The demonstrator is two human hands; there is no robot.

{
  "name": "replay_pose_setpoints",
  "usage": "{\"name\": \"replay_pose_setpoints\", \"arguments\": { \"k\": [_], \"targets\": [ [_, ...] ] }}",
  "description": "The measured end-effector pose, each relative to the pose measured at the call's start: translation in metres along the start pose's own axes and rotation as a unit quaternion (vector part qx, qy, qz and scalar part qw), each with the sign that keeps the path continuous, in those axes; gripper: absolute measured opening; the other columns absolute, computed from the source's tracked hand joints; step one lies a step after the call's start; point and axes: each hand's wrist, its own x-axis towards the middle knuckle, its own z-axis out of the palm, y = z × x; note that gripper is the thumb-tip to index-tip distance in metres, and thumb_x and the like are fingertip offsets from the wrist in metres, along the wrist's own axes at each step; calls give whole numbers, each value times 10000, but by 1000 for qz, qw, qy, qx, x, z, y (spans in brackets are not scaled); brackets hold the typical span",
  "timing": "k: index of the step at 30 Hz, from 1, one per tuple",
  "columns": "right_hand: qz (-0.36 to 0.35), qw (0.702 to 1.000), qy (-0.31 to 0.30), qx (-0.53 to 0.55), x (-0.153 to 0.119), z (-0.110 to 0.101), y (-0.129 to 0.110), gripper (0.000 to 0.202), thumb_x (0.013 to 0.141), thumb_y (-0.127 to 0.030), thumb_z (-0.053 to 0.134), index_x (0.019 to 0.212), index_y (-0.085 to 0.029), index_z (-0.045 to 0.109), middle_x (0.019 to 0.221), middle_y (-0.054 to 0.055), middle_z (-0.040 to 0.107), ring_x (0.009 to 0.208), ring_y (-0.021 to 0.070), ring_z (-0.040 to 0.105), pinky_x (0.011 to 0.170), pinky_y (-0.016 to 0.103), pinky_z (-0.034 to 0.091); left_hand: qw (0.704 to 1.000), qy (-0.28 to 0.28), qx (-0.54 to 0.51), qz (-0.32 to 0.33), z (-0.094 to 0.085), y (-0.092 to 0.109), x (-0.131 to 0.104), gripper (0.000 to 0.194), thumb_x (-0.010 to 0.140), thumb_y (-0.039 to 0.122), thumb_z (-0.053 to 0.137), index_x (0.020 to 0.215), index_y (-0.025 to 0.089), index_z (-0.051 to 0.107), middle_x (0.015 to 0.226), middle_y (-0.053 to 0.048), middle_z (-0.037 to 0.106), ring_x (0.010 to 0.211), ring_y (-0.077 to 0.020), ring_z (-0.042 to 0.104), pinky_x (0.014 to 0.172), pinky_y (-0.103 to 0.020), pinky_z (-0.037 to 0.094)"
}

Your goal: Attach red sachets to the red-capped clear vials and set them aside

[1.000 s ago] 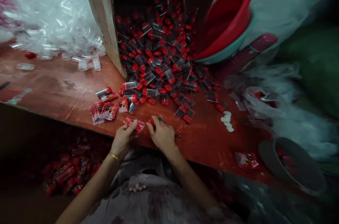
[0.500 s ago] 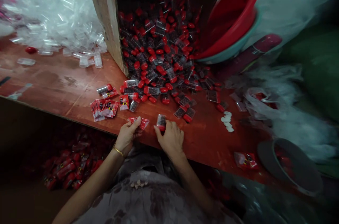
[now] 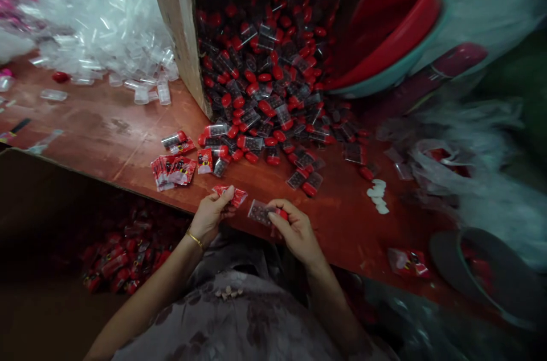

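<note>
Between thumb and fingers, my left hand (image 3: pixel 212 214) pinches a small red printed packet (image 3: pixel 238 196) just above the table's near edge. My right hand (image 3: pixel 297 230) grips a clear container with a red cap (image 3: pixel 258 211) by its red end; the see-through end, with dark contents, points left toward the packet. The two things are close but apart. Beyond my left hand lies a fanned pile of red packets (image 3: pixel 173 171). A single packet (image 3: pixel 204 161) and a capped container (image 3: pixel 174 139) rest near that pile.
A cardboard box (image 3: pixel 173 13) on its side spills many red-capped containers (image 3: pixel 265 105) onto the table. Clear empty tubes (image 3: pixel 106 36) heap at the left. Red basin (image 3: pixel 397 19), white pieces (image 3: pixel 378 197) and a grey bowl-like container (image 3: pixel 444 258) are at the right. More red items (image 3: pixel 123 258) lie below the edge.
My right hand has turned the container from upright to nearly level, its clear end now pointing left. My left hand still holds the packet. The whole view has shifted slightly.
</note>
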Motion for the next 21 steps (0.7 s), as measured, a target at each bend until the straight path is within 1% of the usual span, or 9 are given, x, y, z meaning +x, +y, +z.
{"name": "replay_pose_setpoints", "arguments": {
  "k": [4, 7, 15, 21],
  "targets": [
    [-14, 1000, -18, -5, 3, 4, -6, 135, 779, -307, 526, 786, -186, 587, 624, -40, 491, 522, 87, 453, 499, 195, 375, 1000, 4, 26, 17, 2, -1, -3, 486, 400, 511, 805, 595, 104, 626, 534, -6, 609, 465, -73, 518, 494, -202, 420],
    [-12, 1000, -12, -6, 8, 7, -4, 130, 770, -302, 526, 769, -189, 590, 623, -36, 497, 541, 96, 458, 505, 198, 377, 999, 5, 39, 26, 2, 1, -5, 469, 397, 492, 811, 585, 100, 636, 534, -6, 617, 461, -71, 517, 499, -201, 418],
    [-11, 1000, 6, -10, 9, 9, -1, 141, 769, -310, 526, 771, -188, 597, 596, -31, 488, 553, 109, 460, 506, 205, 386, 998, -22, 54, 15, -2, 5, -4, 433, 424, 474, 811, 561, 102, 637, 517, -5, 605, 468, -69, 512, 509, -197, 421],
    [-27, 999, 5, -38, 10, 9, -2, 139, 776, -302, 523, 787, -186, 600, 651, -23, 539, 598, 118, 498, 563, 218, 400, 997, -38, 71, 13, -3, 6, -4, 440, 402, 466, 821, 582, 99, 659, 537, -11, 621, 481, -68, 518, 513, -186, 422]
  ]
}}
